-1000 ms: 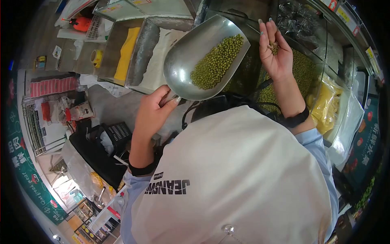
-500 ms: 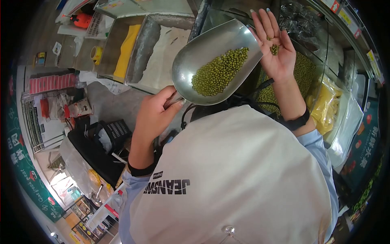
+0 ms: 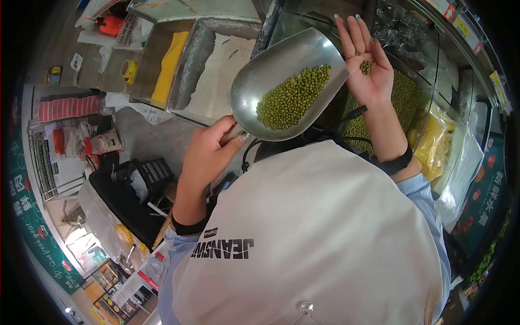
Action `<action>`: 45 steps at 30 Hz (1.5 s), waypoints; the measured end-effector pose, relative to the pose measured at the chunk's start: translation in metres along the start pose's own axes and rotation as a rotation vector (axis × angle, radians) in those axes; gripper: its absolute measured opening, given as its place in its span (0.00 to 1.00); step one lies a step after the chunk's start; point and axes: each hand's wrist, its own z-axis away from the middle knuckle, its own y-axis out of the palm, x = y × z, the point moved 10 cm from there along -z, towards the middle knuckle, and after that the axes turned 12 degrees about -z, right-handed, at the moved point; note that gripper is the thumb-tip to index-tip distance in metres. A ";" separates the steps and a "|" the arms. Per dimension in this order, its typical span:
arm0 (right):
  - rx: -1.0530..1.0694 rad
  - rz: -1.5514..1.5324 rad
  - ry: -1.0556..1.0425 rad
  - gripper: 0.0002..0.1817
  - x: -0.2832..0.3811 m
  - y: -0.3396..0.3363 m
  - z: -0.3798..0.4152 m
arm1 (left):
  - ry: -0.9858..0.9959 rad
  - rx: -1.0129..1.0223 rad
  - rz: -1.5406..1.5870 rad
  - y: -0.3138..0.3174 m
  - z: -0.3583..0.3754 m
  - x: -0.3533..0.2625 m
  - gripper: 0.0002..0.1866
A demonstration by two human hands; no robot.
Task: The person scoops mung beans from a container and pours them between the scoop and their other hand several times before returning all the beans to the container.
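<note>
A metal scoop (image 3: 249, 80) with a heap of green beans (image 3: 290, 100) in it is held level over the bins. My left hand (image 3: 208, 149) is closed around its handle. Beside the scoop's open edge, my right hand (image 3: 371, 73) lies palm up with its fingers stretched out. A small cluster of beans (image 3: 366, 67) rests on that palm. Behind and below the right wrist is a bin of green beans (image 3: 403, 100), partly hidden by the arm.
Left of the scoop stand a bin of whitish powder (image 3: 216, 81) and one with a yellow item (image 3: 170, 67). Yellow packets (image 3: 436, 143) lie at the right. A black basket (image 3: 154, 176) is at the lower left, and a yellow tape roll (image 3: 129, 72) is at the upper left.
The scoop has shifted very slightly down and to the right. My right hand's fingers have moved a little, and its palm still bears the beans.
</note>
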 end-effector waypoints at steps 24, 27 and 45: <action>0.061 0.076 0.027 0.32 -0.001 0.011 0.002 | -0.015 -0.009 0.088 0.002 0.001 0.009 0.13; 0.040 0.181 0.008 0.30 -0.005 0.015 0.003 | -0.026 -0.002 0.080 0.002 0.001 0.009 0.13; 0.082 0.122 0.080 0.34 -0.012 0.019 0.003 | -0.024 -0.015 0.095 0.007 0.002 0.011 0.13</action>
